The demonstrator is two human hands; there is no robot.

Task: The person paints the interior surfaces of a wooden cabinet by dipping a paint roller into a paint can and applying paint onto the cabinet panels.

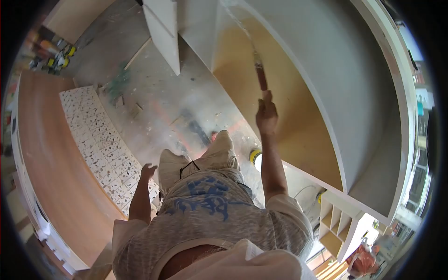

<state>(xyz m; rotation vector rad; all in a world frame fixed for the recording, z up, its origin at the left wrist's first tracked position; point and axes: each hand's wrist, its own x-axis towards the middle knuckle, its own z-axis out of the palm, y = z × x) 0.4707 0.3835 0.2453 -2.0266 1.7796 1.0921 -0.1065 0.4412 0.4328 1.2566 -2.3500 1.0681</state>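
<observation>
Dominating the right side, grey cabinet point(359, 79): gaped toward the worker, with a pale curved edge between the grey surface and a bare-looking tan panel point(294, 121); could not tell whether upright or laid down.
Floor point(135, 88): spread out below, marked with stains, dust and small scraps.
Brown board point(51, 140): ran along the left side, just beside a strip of speckled tile point(105, 144).
White board point(163, 37): reached down near the far end of the tan panel, narrowing to a point.
Cubbyhole unit point(336, 224): sat at lower right, divided into small compartments.
Yellow-banded can point(255, 158): stood on the floor near the panel's edge, just beside the right forearm point(273, 163); contents too small to tell.
Paintbrush point(260, 74): slanted over the tan panel, bristles at the near end of a whitish streak point(240, 25).
Right hand point(267, 114): gripped the brush handle, stretched well forward over the panel.
Left hand point(148, 172): hung beside the hip, fingers loosely parted, with nothing visible held.
Step in hand: judged as brushing a whitish coat along the panel.
Next move: seemed to call for a steady wrist, light even pressure and close tracking of the streak.
</observation>
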